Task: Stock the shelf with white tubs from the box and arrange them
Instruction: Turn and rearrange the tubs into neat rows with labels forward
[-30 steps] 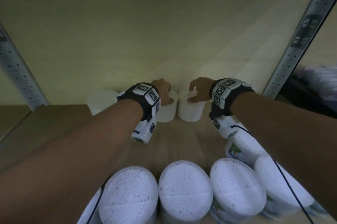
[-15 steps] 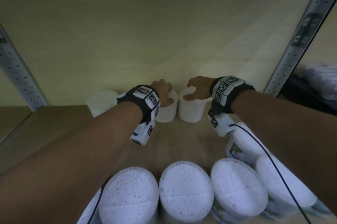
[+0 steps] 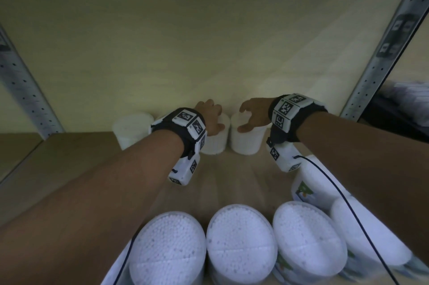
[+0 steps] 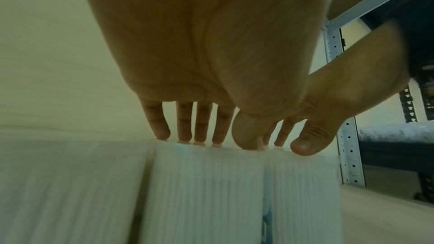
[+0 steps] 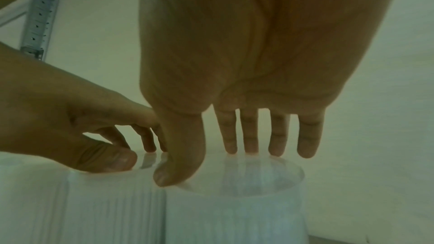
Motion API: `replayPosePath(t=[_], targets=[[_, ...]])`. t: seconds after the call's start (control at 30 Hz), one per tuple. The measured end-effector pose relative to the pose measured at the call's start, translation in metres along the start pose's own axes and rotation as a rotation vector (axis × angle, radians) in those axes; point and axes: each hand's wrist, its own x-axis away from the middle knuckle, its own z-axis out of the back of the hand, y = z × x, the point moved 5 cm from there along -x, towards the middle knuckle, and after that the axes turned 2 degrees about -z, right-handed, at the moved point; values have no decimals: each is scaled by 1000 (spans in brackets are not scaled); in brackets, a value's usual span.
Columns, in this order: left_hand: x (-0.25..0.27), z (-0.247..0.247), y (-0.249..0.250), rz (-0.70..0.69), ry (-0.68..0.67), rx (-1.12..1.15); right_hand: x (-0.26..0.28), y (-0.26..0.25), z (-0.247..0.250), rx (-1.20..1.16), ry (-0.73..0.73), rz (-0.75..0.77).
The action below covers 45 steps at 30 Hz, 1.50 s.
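- The left hand (image 3: 209, 117) rests on top of a tub (image 3: 214, 138) at the back of the shelf (image 3: 76, 159); its fingers (image 4: 159, 127) are nearly straight and slightly spread, tips on the far rim of the lid, thumb on the near edge.
- The right hand (image 3: 254, 114) sits the same way on the next tub (image 3: 247, 140) to the right: fingers (image 5: 279, 136) straight, tips at the far rim, thumb (image 5: 180, 147) down on the near edge.
- These two tubs stand upright, just beside each other, close to the back wall.
- A third tub (image 3: 132, 130) stands upright to the left of them, near the left-hand one; whether the two touch is unclear.
- A front row of tubs (image 3: 241, 247) stands at the near edge of the shelf, with another tub (image 3: 313, 187) behind its right end.
- Both wrists wear bands with black-and-white markers (image 3: 287, 108).
- Perforated metal posts (image 3: 380, 52) frame the shelf at both sides.
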Motion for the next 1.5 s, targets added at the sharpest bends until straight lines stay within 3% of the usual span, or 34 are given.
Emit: replayPosePath(t=[0.33, 0.53, 0.77, 1.27, 1.5], targets=[[1, -1, 2, 3, -14, -9, 2, -5, 2, 32, -64, 71], [3, -1, 3, 4, -34, -22, 3, 1, 5, 18, 120, -34], [3, -1, 3, -1, -37, -40, 2, -3, 0, 1, 89, -69], [2, -2, 2, 5, -59, -32, 2, -3, 6, -20, -19, 46], [3, -3, 2, 2, -64, -37, -6, 1, 1, -25, 81, -68]])
